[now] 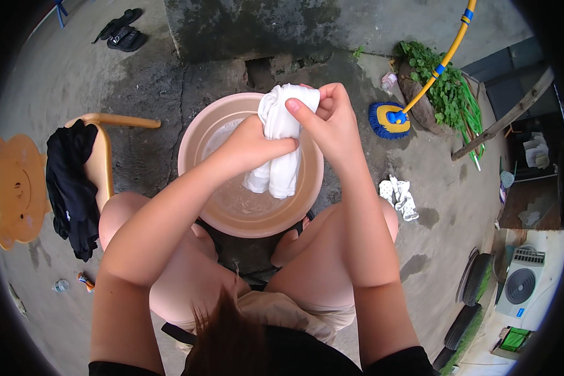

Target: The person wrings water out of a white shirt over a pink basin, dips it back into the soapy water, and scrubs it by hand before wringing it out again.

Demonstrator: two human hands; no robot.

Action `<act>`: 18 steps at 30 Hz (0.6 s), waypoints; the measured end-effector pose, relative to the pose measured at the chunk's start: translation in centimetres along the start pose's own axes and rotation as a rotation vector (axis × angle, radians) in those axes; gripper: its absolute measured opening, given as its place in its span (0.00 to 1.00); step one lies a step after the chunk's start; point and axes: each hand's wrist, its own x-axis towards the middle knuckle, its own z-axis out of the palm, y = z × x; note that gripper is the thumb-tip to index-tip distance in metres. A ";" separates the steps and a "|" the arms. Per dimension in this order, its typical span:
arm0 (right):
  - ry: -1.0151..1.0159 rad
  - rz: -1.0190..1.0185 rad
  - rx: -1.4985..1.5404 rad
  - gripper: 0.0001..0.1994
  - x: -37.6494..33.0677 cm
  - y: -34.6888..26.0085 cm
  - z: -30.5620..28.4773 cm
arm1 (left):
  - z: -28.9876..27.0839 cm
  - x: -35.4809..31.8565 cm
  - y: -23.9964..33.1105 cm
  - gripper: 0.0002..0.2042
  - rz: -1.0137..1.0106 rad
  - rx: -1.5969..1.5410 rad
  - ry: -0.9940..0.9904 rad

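Both hands are closed tight on 1 white cloth (281,147); the left hand (257,145) grips its middle from the near side, and the right hand (332,119) clamps the bunched top, thumb pressed across it; the cloth hangs between them above the far half of a pink basin (191,147), its lower end dipping toward the shallow water. It looks soaked, so I judge it limp, heavier than when dry and a little slippery; the firmest hold seems to be on the thick twisted part, where the hands already sit, since the loose tail would slide or drip. The basin stands on the concrete ground between the person's bare knees; at its left a small wooden chair (103,156) carries black clothing (72,182) over its back; to the right lie a small patterned white cloth (400,196) and a blue-and-yellow mop head (388,120) on a yellow handle; 2 dark sandals (122,31) sit far off. Nothing crowds the hands.
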 end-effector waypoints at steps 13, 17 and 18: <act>-0.116 -0.124 0.225 0.23 -0.1 0.6 2.1 | 1.3 -0.4 0.6 0.31 0.204 0.240 -0.073; -0.071 -0.093 0.313 0.19 -0.7 -0.5 3.0 | 0.9 -0.4 0.7 0.29 0.107 0.044 -0.129; -0.053 -0.043 0.358 0.17 -0.9 -1.0 3.0 | 0.9 -0.4 0.9 0.28 0.071 -0.018 -0.162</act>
